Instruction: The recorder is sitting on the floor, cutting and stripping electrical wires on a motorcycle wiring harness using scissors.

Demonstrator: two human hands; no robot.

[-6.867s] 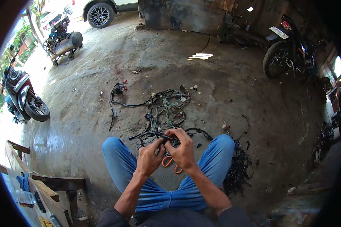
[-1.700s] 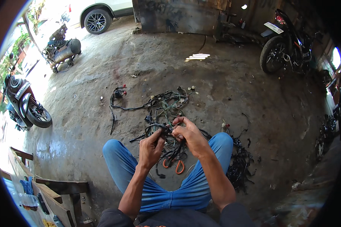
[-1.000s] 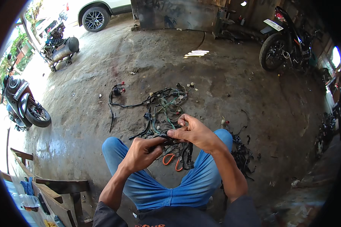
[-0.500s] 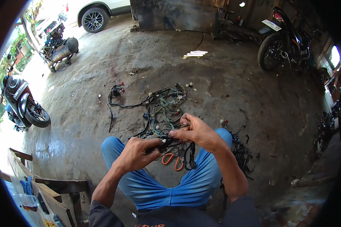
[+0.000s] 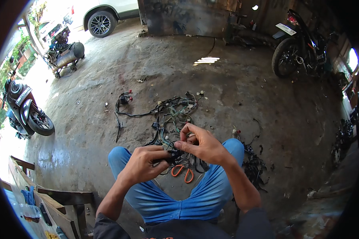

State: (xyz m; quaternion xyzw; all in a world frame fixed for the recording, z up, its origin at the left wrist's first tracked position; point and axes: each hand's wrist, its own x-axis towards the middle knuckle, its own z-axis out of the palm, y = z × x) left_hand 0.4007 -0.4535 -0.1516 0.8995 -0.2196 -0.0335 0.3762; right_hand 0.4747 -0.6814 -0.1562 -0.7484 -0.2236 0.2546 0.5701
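A wiring harness (image 5: 170,109) of black, green and blue wires with pale connectors spreads over the floor before my knees, its near end gathered between my hands. My left hand (image 5: 146,161) is closed around a dark bundle of this harness, thumb and fingers pinching it. Just right of it, my right hand (image 5: 198,144) pinches at the same bundle with thumb and forefinger; the exact strand between the fingertips is too small to make out. Below the hands lie scissors with orange handles (image 5: 182,173), their blades hidden under the wires.
Black wire scraps (image 5: 254,165) lie beside my right knee. A wooden bench (image 5: 64,195) stands at lower left. Motorcycles (image 5: 32,115) (image 5: 291,55) are parked left and far right. An air compressor (image 5: 70,55) and a white car (image 5: 125,8) stand at the back.
My right hand has shifted slightly left and down, closer to my left hand. The black loop that hung below it is now lower and less distinct. The view has tilted slightly.
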